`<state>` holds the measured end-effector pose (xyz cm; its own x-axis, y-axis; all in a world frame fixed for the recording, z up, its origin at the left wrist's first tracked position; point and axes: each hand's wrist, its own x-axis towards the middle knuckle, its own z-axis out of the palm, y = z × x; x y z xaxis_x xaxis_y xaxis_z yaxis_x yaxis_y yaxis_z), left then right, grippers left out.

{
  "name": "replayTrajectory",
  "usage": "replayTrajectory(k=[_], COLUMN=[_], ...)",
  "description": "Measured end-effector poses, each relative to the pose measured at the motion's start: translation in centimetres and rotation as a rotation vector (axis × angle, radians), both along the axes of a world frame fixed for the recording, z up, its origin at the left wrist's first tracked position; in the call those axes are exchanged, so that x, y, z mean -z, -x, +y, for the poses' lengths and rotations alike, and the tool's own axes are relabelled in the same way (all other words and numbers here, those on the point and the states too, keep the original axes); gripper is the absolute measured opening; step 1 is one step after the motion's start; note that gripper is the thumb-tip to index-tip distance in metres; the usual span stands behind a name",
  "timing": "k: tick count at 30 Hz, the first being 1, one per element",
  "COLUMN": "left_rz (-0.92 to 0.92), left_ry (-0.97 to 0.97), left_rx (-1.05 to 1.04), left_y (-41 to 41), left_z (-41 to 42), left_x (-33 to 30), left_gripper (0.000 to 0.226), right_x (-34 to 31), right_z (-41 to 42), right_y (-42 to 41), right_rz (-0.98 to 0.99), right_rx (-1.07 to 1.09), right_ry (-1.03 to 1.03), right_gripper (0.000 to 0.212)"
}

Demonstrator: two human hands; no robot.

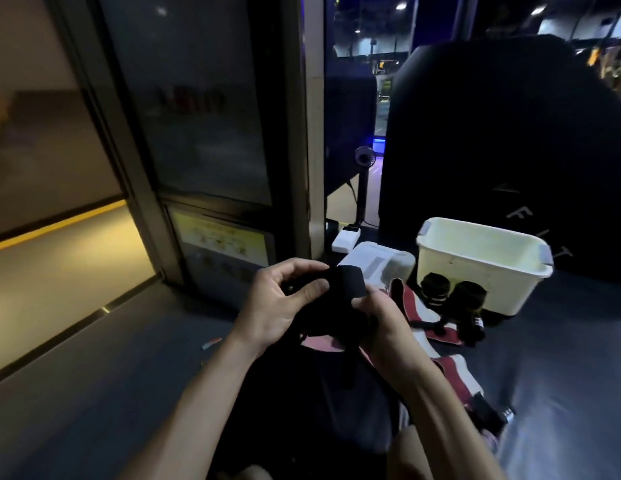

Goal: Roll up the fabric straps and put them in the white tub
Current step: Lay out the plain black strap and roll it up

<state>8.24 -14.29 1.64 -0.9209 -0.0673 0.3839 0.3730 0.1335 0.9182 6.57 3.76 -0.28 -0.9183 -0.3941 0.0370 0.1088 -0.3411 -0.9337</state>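
I hold a black fabric strap (340, 289) up in front of me with both hands. My left hand (281, 303) pinches its left end between thumb and fingers. My right hand (382, 320) grips its right side, and the loose tail hangs down between my forearms. A red and white strap (427, 323) lies unrolled on the dark mat to the right. Two rolled black straps (453, 289) stand on the mat against the front of the white tub (482, 268), which sits at the right. The tub's inside looks bare from here.
A clear lid (375, 263) and a small white box (345, 239) lie left of the tub. A large black padded seat back (510, 150) rises behind it. A glass door (198, 133) stands at the left. A small pen-like item (211, 343) lies on the mat.
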Motion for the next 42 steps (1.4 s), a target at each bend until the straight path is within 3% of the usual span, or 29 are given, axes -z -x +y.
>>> replayTrajectory(k=[3,10,16,22,27,29,33,36,42], left_rz=[-0.012,-0.084,-0.107,-0.042,-0.028,-0.06,-0.126,-0.141,-0.133], left_ry=[0.023,0.003,-0.043,-0.029,0.023,0.001,-0.041,-0.055,-0.115], left_rx=[-0.021,-0.022,-0.004,-0.111,-0.278,-0.335,-0.393,-0.375,-0.245], left_y=[0.4,1.1,2.1,1.9,1.7,1.7,1.7,1.3,0.3], left_z=[-0.4,-0.9,-0.8,-0.4,0.2,0.7,1.3,1.6,-0.3], left_x=[0.4,3.0,3.7,4.1,5.1,5.7,6.7,6.3,5.6], left_gripper=[0.027,0.028,0.033,0.03,0.038,0.044,0.048,0.045,0.026], right_x=[1.3,4.0,5.3,5.3,5.6,5.7,6.2,6.1,5.1], right_z=[-0.9,-1.3,-2.0,-1.3,-1.8,-2.1,-2.6,-2.6,-1.5], right_y=[0.5,2.1,2.8,1.4,0.5,0.2,0.2,0.3,0.3], right_rz=[-0.113,-0.095,-0.096,0.092,0.364,0.491,0.614,0.609,0.471], right_rx=[-0.11,-0.238,-0.032,0.094,0.225,0.266,0.28,0.307,0.265], right_ry=[0.164,0.254,0.176,-0.004,-0.295,-0.468,-0.6,-0.617,-0.444], right_gripper=[0.047,0.056,0.065,0.019,0.026,0.04,0.064,0.061,0.05])
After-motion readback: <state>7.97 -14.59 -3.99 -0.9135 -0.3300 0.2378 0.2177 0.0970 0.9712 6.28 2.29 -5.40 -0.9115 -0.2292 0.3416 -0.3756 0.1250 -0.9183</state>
